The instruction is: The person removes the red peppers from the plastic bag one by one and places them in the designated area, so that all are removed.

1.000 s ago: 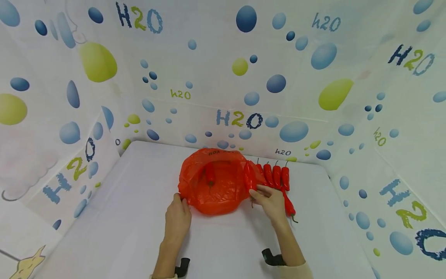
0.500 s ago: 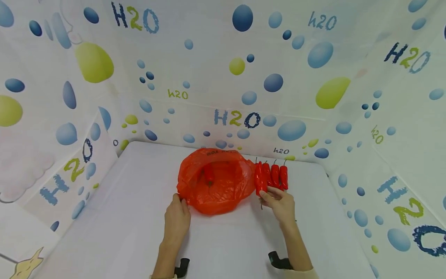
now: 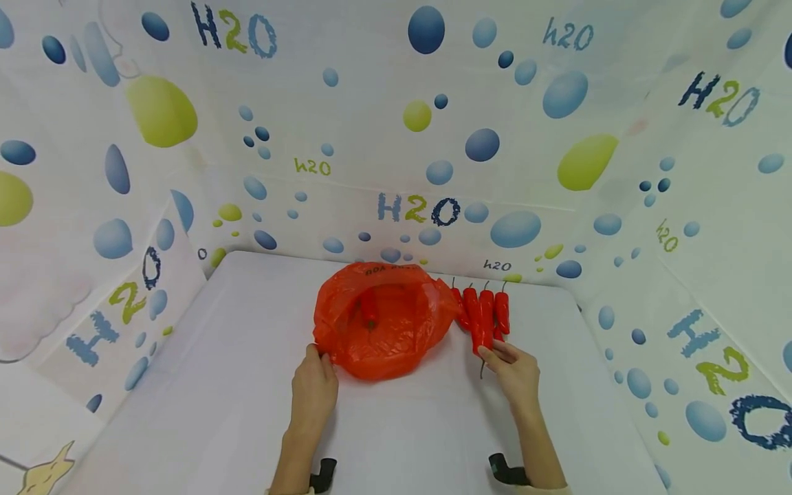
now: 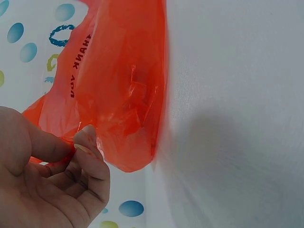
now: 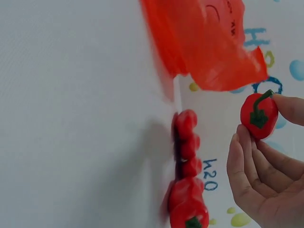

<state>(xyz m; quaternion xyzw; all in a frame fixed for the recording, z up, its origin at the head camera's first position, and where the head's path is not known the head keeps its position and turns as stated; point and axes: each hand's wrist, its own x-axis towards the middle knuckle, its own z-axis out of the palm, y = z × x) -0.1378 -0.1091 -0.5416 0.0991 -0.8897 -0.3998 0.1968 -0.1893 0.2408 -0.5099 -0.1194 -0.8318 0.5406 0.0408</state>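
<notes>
My left hand (image 3: 315,383) pinches the rim of an orange-red plastic bag (image 3: 386,361), whose mouth faces me. The left wrist view shows thumb and fingers closed on the thin film of the bag (image 4: 118,71). Inside lies a red chili pepper (image 3: 369,307), stem toward me. To the right of the bag, my right hand (image 3: 515,377) holds another red chili pepper (image 3: 477,337) between thumb and fingers near its green stem end. In the right wrist view that held pepper (image 5: 259,114) is raised off the table, apart from the bag.
A row of several red chili peppers (image 3: 502,313) lies behind my right hand, beside the bag. One more chili pepper (image 5: 188,213) lies nearer in the right wrist view. The white table (image 3: 247,385) meets a patterned sheet (image 3: 346,117) behind and at both sides.
My right hand has moved right and slightly toward me with the chili pepper, away from the bag's right edge. My left hand stays at the bag's rim.
</notes>
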